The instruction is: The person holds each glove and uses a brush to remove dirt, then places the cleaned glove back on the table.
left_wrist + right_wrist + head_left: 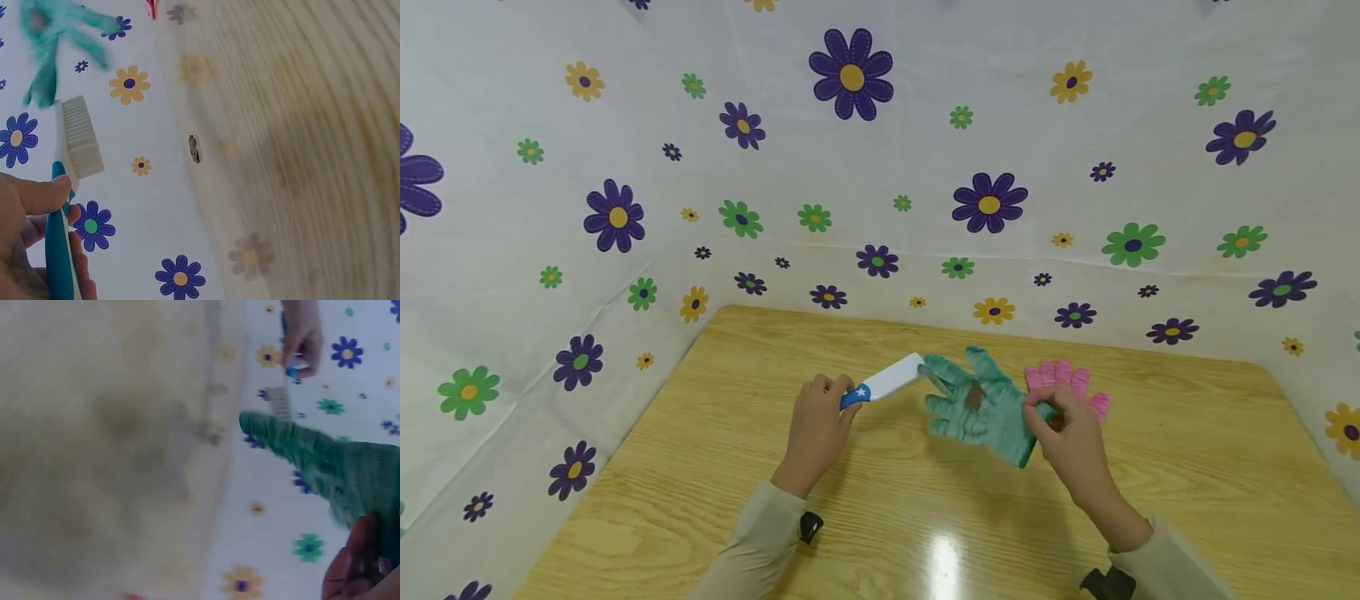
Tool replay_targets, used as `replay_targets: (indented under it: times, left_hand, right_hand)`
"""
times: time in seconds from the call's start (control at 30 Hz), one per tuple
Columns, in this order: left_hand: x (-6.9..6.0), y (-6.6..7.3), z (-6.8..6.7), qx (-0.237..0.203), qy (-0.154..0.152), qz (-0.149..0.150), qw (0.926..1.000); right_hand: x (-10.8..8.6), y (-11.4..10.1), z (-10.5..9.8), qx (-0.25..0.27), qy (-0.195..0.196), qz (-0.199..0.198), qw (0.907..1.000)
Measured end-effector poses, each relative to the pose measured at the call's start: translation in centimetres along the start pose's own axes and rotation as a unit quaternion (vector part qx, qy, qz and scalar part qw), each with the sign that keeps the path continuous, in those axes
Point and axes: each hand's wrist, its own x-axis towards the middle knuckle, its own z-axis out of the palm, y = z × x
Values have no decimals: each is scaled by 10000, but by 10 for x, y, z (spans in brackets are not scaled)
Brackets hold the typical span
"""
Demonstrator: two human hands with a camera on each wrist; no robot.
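Observation:
My left hand (pixel 822 425) grips the blue handle of a white brush (pixel 893 377); in the left wrist view the brush (pixel 81 137) shows its pale bristles. My right hand (pixel 1071 446) pinches a green glove (pixel 988 412) by its cuff, holding it above the table. A brown patch marks the glove's face. The brush's tip is beside the green glove's fingers; whether they touch, I cannot tell. Behind my right hand lies a pink glove (pixel 1066 379), partly hidden. In the right wrist view, fingers (pixel 359 556) hold the green glove's edge (pixel 375 481).
A light wood table (pixel 700 467) extends under both hands, with a bright reflection near its front. A white cloth (pixel 910 150) printed with purple, green and yellow flowers hangs behind the table and along its left side.

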Motion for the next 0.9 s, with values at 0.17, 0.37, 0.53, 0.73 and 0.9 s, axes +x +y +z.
replay_targets:
  times: [0.17,0.37,0.53,0.73,0.9]
  left_hand:
    - [0,1,-2,58,25,-27,10000]
    - [1,7,-4,-24,-23,-17,10000]
    - [1,15,-4,-94,-122,26,9999]
    - [0,21,-5,-113,-116,317,9994]
    - [-1,25,-7,-27,-184,552,9983]
  right_hand:
    - [-24,42,-2,121,-1540,1632,9744]
    - [-37,63,-4,-623,-2572,1271,9559]
    - [-41,64,-1,-3054,-2227,-686,9233]
    - [-44,72,8,-4004,-1972,-2740,8519]
    - [-41,69,16,-3808,-2154,-3049,8460]
